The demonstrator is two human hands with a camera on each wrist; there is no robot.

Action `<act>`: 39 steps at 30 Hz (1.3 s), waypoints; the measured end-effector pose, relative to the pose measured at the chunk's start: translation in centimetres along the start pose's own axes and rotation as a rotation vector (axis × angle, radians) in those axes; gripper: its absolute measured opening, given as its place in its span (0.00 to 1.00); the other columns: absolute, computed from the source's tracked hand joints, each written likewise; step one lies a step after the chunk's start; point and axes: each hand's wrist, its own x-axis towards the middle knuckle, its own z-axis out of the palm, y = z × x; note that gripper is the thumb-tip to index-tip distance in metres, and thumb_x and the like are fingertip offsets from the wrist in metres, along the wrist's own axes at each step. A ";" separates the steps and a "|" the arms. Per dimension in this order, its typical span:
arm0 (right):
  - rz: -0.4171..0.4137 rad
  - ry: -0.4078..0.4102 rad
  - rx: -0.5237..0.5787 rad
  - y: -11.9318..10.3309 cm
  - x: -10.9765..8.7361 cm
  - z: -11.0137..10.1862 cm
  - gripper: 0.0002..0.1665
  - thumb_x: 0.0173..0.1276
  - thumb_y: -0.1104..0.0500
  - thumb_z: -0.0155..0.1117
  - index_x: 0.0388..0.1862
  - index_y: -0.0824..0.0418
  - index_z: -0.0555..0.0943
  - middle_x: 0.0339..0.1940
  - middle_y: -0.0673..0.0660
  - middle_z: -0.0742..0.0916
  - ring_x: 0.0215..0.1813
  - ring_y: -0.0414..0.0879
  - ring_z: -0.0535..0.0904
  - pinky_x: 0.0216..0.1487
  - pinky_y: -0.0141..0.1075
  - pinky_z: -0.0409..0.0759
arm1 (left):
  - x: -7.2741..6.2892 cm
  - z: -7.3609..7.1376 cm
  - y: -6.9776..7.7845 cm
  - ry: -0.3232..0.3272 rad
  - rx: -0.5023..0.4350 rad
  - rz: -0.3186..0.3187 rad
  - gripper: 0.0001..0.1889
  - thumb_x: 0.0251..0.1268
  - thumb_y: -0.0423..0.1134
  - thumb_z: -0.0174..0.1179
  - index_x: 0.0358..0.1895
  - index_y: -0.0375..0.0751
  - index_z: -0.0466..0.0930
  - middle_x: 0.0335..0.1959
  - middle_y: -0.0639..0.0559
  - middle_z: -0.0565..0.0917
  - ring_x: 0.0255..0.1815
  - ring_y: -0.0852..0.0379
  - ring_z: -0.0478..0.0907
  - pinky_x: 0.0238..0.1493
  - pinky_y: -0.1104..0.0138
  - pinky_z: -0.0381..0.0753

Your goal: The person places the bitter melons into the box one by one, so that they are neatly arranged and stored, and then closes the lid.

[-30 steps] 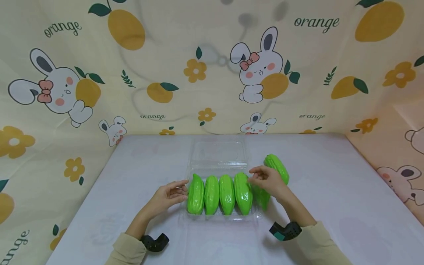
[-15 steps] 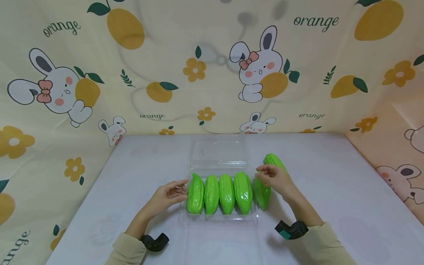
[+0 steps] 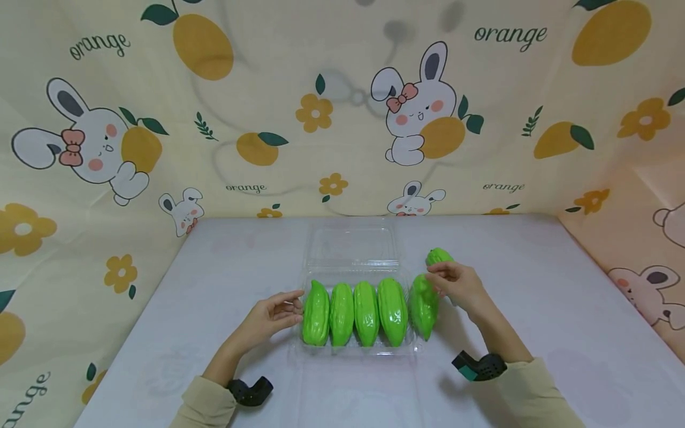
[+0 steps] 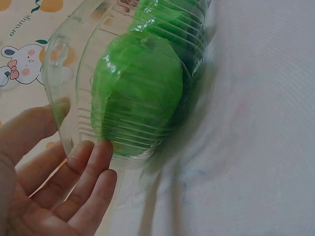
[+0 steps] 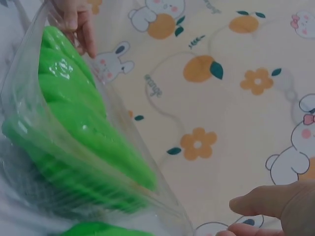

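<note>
Several ridged green gourds, glossy and long, lie side by side in an open clear plastic box. My left hand is at the box's left end. In the left wrist view its fingers are on the ribbed side wall, and one digit shows behind the clear rim. Just outside the box's right side lies another green gourd. My right hand is above its far end, fingers bent loosely; contact cannot be made out. Partly hidden behind that hand is one more gourd.
The box's clear lid lies folded back toward the far edge of the white table. A patterned cloth with rabbits and oranges hangs behind the table and along both sides.
My right hand has moved to the right, from the box's right edge to over the loose gourds, uncovering the nearer one. My left hand and the box have stayed in place.
</note>
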 end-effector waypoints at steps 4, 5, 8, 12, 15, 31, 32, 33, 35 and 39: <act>-0.008 0.027 -0.021 0.3 0.2 -0.6 0.23 0.70 0.57 0.61 0.55 0.74 0.75 0.35 0.55 0.84 0.28 0.35 0.78 0.32 0.29 0.82 | 0.0 0.0 0.0 0.001 -0.002 0.002 0.31 0.64 0.38 0.63 0.67 0.29 0.66 0.53 0.31 0.77 0.54 0.48 0.79 0.51 0.81 0.79; -0.008 0.033 -0.025 0.3 0.3 -0.8 0.24 0.70 0.56 0.61 0.55 0.74 0.74 0.35 0.54 0.84 0.28 0.34 0.78 0.32 0.29 0.83 | 0.0 0.0 0.0 0.001 -0.003 0.002 0.31 0.64 0.38 0.63 0.67 0.29 0.66 0.53 0.31 0.77 0.54 0.48 0.79 0.52 0.81 0.79; -0.008 0.048 -0.041 0.4 0.6 -1.5 0.25 0.70 0.56 0.60 0.56 0.74 0.74 0.35 0.54 0.83 0.27 0.32 0.77 0.32 0.29 0.83 | 0.0 0.0 0.0 0.001 -0.005 0.002 0.31 0.64 0.38 0.63 0.67 0.29 0.66 0.53 0.31 0.77 0.54 0.49 0.79 0.52 0.81 0.79; -0.001 0.059 -0.063 0.5 0.9 -2.3 0.26 0.71 0.54 0.59 0.57 0.74 0.73 0.35 0.54 0.83 0.29 0.33 0.78 0.33 0.28 0.83 | 0.0 0.0 0.0 0.003 -0.005 -0.001 0.31 0.64 0.37 0.63 0.67 0.28 0.66 0.53 0.32 0.77 0.54 0.50 0.79 0.52 0.81 0.79; 0.005 0.072 -0.071 0.5 1.2 -2.8 0.27 0.71 0.52 0.59 0.57 0.73 0.73 0.35 0.51 0.82 0.30 0.33 0.78 0.33 0.27 0.83 | 0.0 0.0 0.0 0.003 -0.003 -0.004 0.31 0.64 0.38 0.63 0.67 0.28 0.66 0.53 0.32 0.77 0.54 0.47 0.79 0.52 0.81 0.79; 0.054 0.208 -0.098 2.0 3.3 -3.4 0.29 0.69 0.49 0.62 0.58 0.70 0.74 0.43 0.57 0.83 0.37 0.35 0.76 0.37 0.23 0.79 | -0.1 0.0 0.2 -0.001 0.010 0.011 0.31 0.64 0.38 0.63 0.67 0.28 0.66 0.53 0.31 0.77 0.53 0.54 0.79 0.52 0.82 0.78; 0.065 0.215 -0.113 2.2 3.4 -3.4 0.29 0.68 0.48 0.62 0.58 0.69 0.74 0.46 0.60 0.83 0.40 0.37 0.77 0.39 0.24 0.78 | -0.1 0.0 0.2 0.000 0.009 0.009 0.31 0.64 0.38 0.63 0.67 0.28 0.66 0.53 0.31 0.77 0.53 0.55 0.79 0.52 0.82 0.78; 0.073 0.218 -0.123 2.4 3.6 -3.5 0.30 0.68 0.48 0.62 0.58 0.69 0.74 0.48 0.62 0.83 0.42 0.41 0.78 0.40 0.24 0.77 | -0.1 0.0 0.2 0.001 0.008 0.008 0.31 0.64 0.38 0.63 0.67 0.28 0.66 0.53 0.31 0.77 0.53 0.55 0.79 0.52 0.82 0.78; 0.083 0.220 -0.128 2.8 3.9 -3.6 0.30 0.69 0.47 0.61 0.59 0.69 0.74 0.53 0.66 0.82 0.49 0.49 0.79 0.45 0.28 0.77 | -0.1 0.0 0.2 0.001 0.009 0.008 0.31 0.64 0.38 0.63 0.67 0.28 0.66 0.53 0.31 0.77 0.52 0.56 0.79 0.52 0.82 0.78; 0.107 0.205 -0.108 3.4 4.4 -3.7 0.32 0.69 0.46 0.61 0.61 0.69 0.72 0.60 0.70 0.79 0.59 0.58 0.76 0.56 0.41 0.77 | -0.1 0.0 0.2 0.000 0.003 0.007 0.31 0.64 0.37 0.63 0.67 0.27 0.66 0.53 0.31 0.77 0.51 0.59 0.79 0.51 0.82 0.78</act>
